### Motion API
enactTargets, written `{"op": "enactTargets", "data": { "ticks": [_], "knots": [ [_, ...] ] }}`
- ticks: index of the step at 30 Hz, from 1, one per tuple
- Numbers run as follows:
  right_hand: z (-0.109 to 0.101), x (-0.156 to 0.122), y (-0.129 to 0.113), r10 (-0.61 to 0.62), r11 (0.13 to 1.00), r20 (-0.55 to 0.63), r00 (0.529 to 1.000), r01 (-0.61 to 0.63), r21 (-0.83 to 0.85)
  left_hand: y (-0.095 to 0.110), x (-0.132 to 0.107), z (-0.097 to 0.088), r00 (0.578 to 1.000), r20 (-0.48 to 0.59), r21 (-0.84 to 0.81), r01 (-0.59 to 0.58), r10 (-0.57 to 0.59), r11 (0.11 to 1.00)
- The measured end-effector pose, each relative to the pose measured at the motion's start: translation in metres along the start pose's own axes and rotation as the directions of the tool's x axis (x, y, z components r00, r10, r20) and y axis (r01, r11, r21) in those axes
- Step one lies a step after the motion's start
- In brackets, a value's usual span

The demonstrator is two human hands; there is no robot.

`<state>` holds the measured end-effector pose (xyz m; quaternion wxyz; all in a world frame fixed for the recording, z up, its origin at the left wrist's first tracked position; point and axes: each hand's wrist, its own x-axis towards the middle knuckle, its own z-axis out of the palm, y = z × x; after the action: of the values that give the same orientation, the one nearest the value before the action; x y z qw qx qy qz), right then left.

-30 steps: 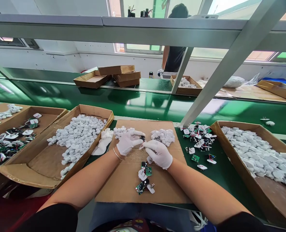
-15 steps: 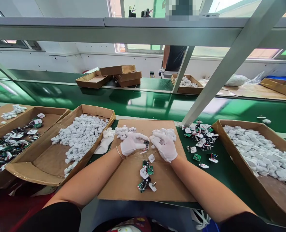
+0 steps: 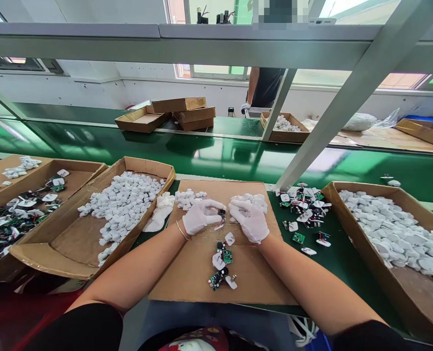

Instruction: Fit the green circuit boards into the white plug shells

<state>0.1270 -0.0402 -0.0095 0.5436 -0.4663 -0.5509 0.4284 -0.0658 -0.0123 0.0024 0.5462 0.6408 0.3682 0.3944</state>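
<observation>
Pinching boxy black part (image 3: pixel 221 213), white pieces (image 3: pixel 260 201), cardboard (image 3: pixel 190 273)

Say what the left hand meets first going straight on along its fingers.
Probably the right hand, whose fingertips face the small black part held in the left hand across a narrow gap. Depth is hard to judge from this one view, so they might not line up.

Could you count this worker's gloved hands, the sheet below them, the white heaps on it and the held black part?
Hands: 2, left hand and right hand
Sheet: 1 cardboard sheet
Heaps: 2, left heap and right heap
Held: 1 black part
Total: 6
</observation>
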Motion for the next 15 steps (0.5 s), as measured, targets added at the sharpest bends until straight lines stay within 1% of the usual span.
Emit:
{"op": "enactTargets", "data": {
  "ticks": [1, 3, 4, 6, 9, 12, 15],
  "knots": [
    [-0.0002, -0.0005, 0.0004, 0.025, 1.000, -0.006, 1.000, -0.025, -0.011, 0.0010, -0.0004, 0.0006, 0.999, 0.037, -0.010, 0.034, -0.034, 0.999],
    [-0.0005, -0.0015, 0.0020, 0.016, 0.998, -0.034, 0.999, -0.018, -0.059, 0.0032, -0.0010, 0.0021, 0.996, 0.065, -0.020, 0.066, -0.065, 0.998],
    [-0.0005, -0.0019, 0.0029, -0.015, 0.996, -0.032, 0.999, 0.012, -0.085, 0.0040, -0.0013, 0.0030, 0.997, 0.054, -0.016, 0.064, -0.063, 0.998],
    [-0.0001, -0.0027, 0.0041, -0.121, 0.983, 0.003, 0.993, 0.120, -0.138, 0.0048, -0.0016, 0.0048, 0.998, 0.029, -0.018, 0.052, -0.052, 0.998],
    [0.0016, -0.0044, 0.0032, -0.268, 0.929, 0.044, 0.963, 0.270, -0.252, 0.0030, -0.0016, 0.0071, 1.000, -0.014, -0.028, 0.020, -0.021, 0.999],
    [0.0035, -0.0071, 0.0000, -0.325, 0.875, 0.034, 0.945, 0.314, -0.369, -0.0003, -0.0012, 0.0078, 0.999, -0.049, 0.042, -0.005, 0.007, 0.999],
    [0.0050, -0.0098, -0.0032, -0.407, 0.832, 0.033, 0.913, 0.385, -0.399, -0.0022, -0.0009, 0.0076, 0.997, -0.072, 0.113, -0.032, 0.040, 0.993]
  ]
}}
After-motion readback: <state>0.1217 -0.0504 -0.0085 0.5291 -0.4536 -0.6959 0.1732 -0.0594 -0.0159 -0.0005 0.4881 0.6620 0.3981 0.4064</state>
